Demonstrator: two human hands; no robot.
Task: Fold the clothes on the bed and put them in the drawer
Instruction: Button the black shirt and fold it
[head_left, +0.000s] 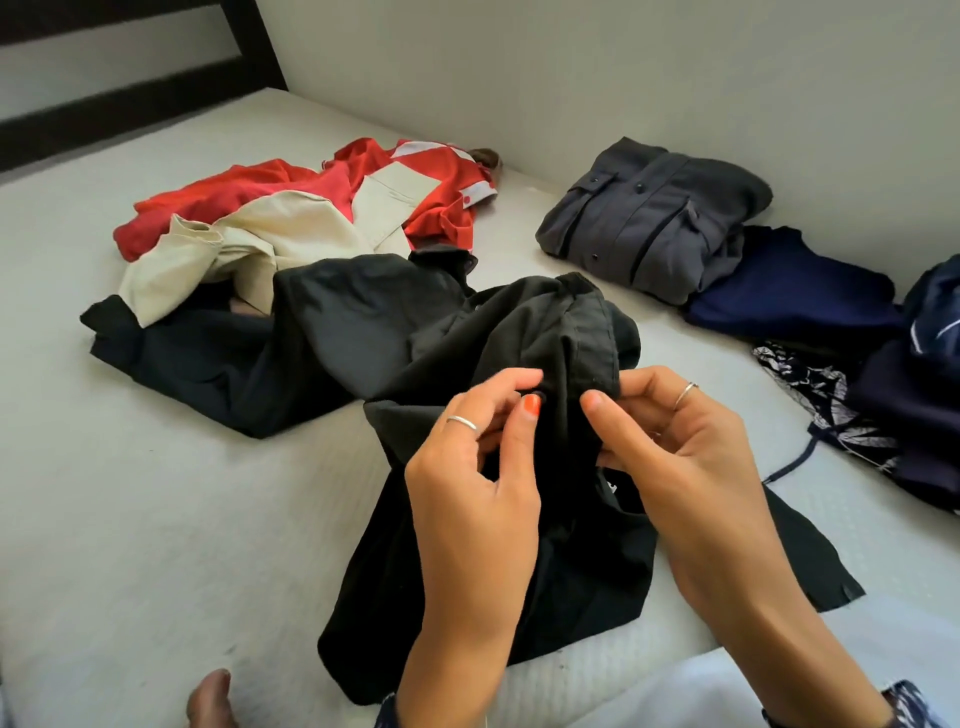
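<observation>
Grey shirt (652, 218) and navy top (789, 291) lie folded; both my hands' fingers (524, 410) pinch the unfolded black shirt (467, 322); red garment (291, 192) and beige trousers (270, 244) remain, none in a drawer.

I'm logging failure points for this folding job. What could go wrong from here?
Left hand and right hand pinch the black shirt at its button; it could slip undone. The shirt overlaps the unfolded black garment, so lifting may drag it along.
</observation>
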